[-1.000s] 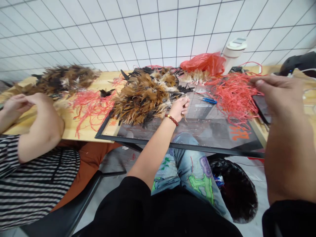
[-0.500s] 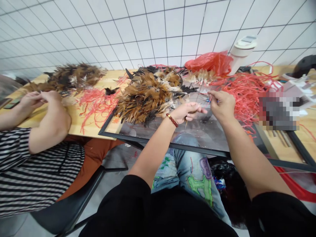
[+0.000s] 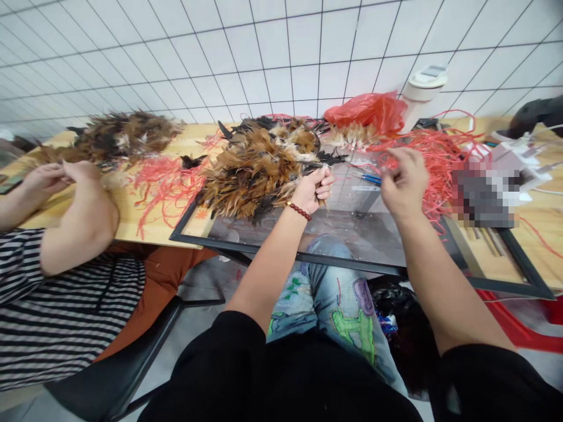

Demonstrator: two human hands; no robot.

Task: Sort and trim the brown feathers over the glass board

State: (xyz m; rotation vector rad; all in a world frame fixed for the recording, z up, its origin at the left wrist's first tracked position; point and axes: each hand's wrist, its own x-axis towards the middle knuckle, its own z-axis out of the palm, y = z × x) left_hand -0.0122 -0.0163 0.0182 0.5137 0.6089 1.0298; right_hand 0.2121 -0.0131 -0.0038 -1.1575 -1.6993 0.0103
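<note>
My left hand [image 3: 314, 189] is closed in a pinch on a feather [image 3: 324, 203], whose brown end pokes out below the fingers. It is over the near right edge of a big heap of brown and black feathers [image 3: 253, 170]. To the right, my right hand [image 3: 405, 180] is lifted over the table, index finger and thumb apart, with nothing visible between them. Just left of its thumb lies a slim blue tool [image 3: 370, 177]; its exact kind is unclear. Beneath and behind this hand spreads a tangle of pinkish-red strips [image 3: 440, 155].
At left, a person in a striped top works with both hands [image 3: 65, 176] beside another feather pile [image 3: 127, 135] and loose red strips [image 3: 162, 181]. Toward the wall are a red plastic bag [image 3: 367, 111] and a white tumbler [image 3: 420, 97]. A black-framed panel [image 3: 281, 246] covers the near table.
My hands have moved apart: the left drew back leftward toward the feather heap, while the right shifted right and its pinch opened. The blue tool now shows more fully.
</note>
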